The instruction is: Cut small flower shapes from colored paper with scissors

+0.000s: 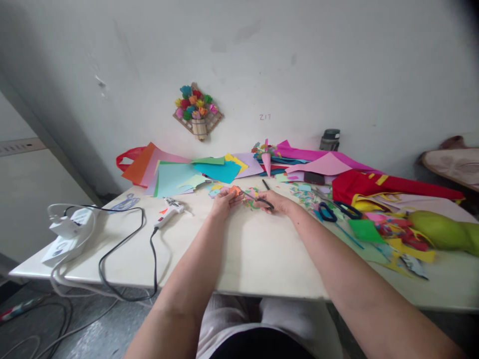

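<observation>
In the head view, my left hand (pixel 223 201) pinches a small piece of orange paper (pixel 235 190) above the middle of the table. My right hand (pixel 275 201) is closed round the dark handles of a pair of scissors (pixel 265 203). Their blades point left and reach the orange paper; whether they are cutting into it I cannot tell. Tiny coloured paper scraps (pixel 250 198) lie on the table between and behind my hands.
A white glue gun (pixel 169 213) lies to the left, its black cord running towards a power strip (pixel 71 234). Coloured paper sheets (pixel 175 177) lie along the wall. To the right are another pair of scissors (pixel 328 213), red fabric (pixel 359 185) and a green bag-like thing (pixel 434 229).
</observation>
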Demonstrator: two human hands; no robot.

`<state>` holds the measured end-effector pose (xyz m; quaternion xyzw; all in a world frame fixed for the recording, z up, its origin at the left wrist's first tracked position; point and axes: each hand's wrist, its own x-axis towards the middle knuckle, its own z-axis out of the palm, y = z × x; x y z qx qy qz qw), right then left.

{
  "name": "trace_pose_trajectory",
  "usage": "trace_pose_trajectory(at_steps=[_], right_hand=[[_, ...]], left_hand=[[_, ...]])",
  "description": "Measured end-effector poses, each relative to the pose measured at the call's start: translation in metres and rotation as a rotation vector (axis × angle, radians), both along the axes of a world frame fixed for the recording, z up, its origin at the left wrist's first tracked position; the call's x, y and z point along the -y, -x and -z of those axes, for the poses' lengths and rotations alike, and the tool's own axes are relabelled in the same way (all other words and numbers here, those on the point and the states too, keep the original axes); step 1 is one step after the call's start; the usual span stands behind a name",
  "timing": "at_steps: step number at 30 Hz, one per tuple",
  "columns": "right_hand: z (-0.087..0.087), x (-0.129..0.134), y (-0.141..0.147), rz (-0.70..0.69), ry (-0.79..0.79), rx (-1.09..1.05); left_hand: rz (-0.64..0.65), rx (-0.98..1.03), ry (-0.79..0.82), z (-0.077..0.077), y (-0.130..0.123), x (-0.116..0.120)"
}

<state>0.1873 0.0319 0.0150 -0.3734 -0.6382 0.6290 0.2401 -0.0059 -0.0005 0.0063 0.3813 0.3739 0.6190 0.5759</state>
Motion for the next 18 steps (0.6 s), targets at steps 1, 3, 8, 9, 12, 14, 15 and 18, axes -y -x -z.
trace_pose_trajectory(at_steps=[1, 3, 8, 9, 12, 14, 15, 18], right_hand=[[0.001, -0.001, 0.000, -0.001, -0.002, 0.000], [0.003, -0.003, 0.000, -0.016, -0.035, -0.001], [0.007, -0.005, -0.003, -0.066, -0.107, 0.014], [0.006, -0.004, -0.003, -0.075, -0.118, 0.017], [0.002, 0.000, -0.003, -0.088, -0.179, 0.031], [-0.001, 0.003, -0.004, -0.085, -0.215, 0.045], [-0.002, 0.004, -0.004, -0.080, -0.224, 0.053], [-0.001, 0.005, -0.004, -0.074, -0.219, 0.057]], left_hand=[[0.002, -0.002, -0.002, 0.000, 0.000, 0.000], [0.010, -0.007, -0.009, 0.000, 0.000, 0.000], [0.026, -0.020, -0.019, 0.000, 0.000, 0.000], [0.028, -0.018, -0.019, 0.000, 0.000, 0.000], [0.030, -0.015, -0.022, 0.001, 0.000, 0.000], [0.031, -0.013, -0.025, 0.001, 0.000, -0.001], [0.030, -0.013, -0.024, 0.001, 0.000, -0.001], [0.025, -0.017, -0.011, 0.001, 0.000, -0.001]])
